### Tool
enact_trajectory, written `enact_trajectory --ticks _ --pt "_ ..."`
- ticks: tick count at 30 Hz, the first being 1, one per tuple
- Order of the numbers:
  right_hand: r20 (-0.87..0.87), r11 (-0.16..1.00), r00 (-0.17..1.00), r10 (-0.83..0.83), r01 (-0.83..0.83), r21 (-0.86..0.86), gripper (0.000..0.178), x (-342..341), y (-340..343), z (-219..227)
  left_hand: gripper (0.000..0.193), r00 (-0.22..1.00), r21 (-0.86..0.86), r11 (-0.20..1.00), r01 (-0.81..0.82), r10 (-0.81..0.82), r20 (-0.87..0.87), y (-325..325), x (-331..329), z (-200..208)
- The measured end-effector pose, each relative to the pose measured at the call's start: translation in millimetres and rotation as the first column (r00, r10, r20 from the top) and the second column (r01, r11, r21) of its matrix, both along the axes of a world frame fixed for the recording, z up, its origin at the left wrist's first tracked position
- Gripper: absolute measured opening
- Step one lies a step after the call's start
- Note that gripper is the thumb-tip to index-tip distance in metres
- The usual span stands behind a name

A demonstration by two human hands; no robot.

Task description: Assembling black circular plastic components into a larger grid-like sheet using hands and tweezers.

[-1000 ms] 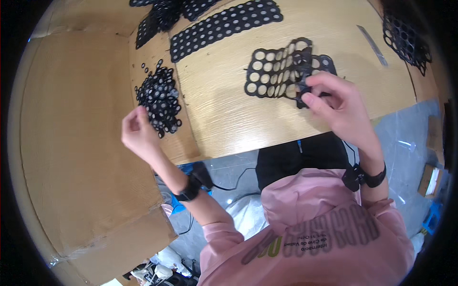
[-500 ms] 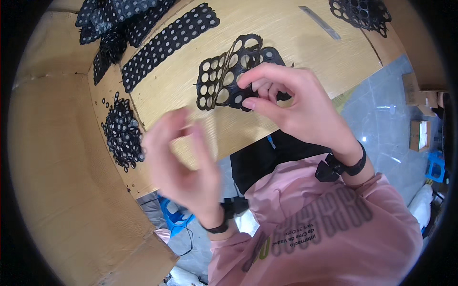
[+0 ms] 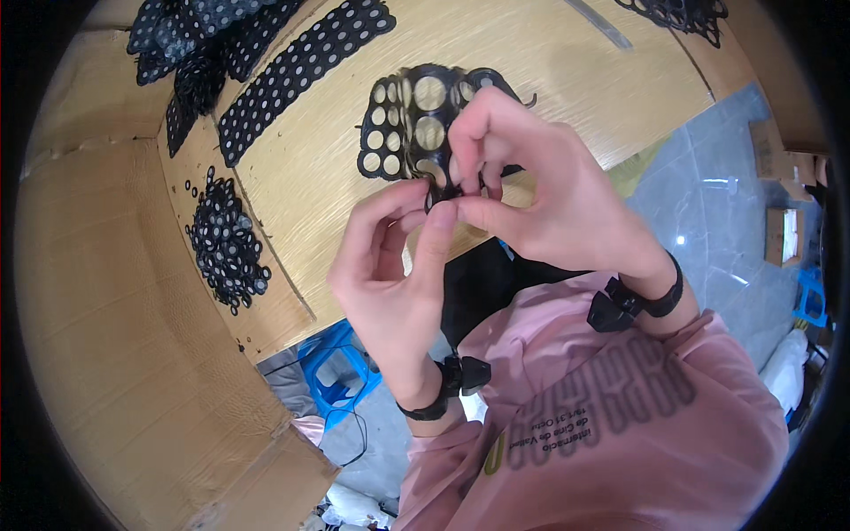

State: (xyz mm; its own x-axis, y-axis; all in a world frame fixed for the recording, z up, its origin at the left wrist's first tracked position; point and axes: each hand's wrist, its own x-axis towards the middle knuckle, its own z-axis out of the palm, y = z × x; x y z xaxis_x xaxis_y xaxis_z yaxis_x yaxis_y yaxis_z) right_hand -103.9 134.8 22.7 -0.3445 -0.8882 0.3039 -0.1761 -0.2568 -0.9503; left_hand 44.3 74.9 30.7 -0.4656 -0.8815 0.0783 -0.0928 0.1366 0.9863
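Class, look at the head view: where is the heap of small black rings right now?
The ring heap lies on the left, at the wooden table's left edge beside the cardboard, below the long perforated strip and left of the left hand.

light: bright, even | shadows: soft | focus: sharp | edges: fisheye bend, black vignette

"What's that sheet made of?"

"The perforated sheet [image 3: 416,124] in my fingers looks like matt black plastic, thin and bendy. The loose rings [image 3: 226,243] by the tabletop's left edge have the same dull black finish."

"And the tabletop?"

"The tabletop [image 3: 531,71] is pale wood, grained and smooth with a soft sheen. Beside it lies cardboard [image 3: 97,292], brown, matt, papery. My sleeve [image 3: 620,398] is soft pink cloth."
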Motion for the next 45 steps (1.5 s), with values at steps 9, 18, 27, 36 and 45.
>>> enact_trajectory --ticks 9,18,27,36,45 --pt "-0.089 0.989 0.988 0.13 -0.123 0.076 0.032 -6 -1 -1 0.014 0.998 0.152 0.988 0.036 -0.029 -0.047 -13 17 -11" --pt "-0.089 0.986 0.996 0.02 -0.005 0.164 0.025 -12 5 -9 0.012 0.93 -0.168 0.922 -0.348 0.318 -0.182 -55 54 -12" --pt "-0.057 0.997 0.997 -0.044 0.047 0.06 0.027 -11 -1 -13 0.016 0.561 -0.707 0.461 -0.537 0.82 0.108 -172 169 -10" --pt "0.066 1.0 0.998 -0.013 0.014 -0.018 0.027 -4 -15 -18 0.024 0.545 -0.763 0.5 -0.41 0.805 0.234 -141 128 -16" --pt "0.098 0.996 0.993 0.072 -0.067 -0.055 0.033 -1 -15 -17 0.02 0.983 -0.586 0.81 0.002 0.105 0.149 -14 2 -13"
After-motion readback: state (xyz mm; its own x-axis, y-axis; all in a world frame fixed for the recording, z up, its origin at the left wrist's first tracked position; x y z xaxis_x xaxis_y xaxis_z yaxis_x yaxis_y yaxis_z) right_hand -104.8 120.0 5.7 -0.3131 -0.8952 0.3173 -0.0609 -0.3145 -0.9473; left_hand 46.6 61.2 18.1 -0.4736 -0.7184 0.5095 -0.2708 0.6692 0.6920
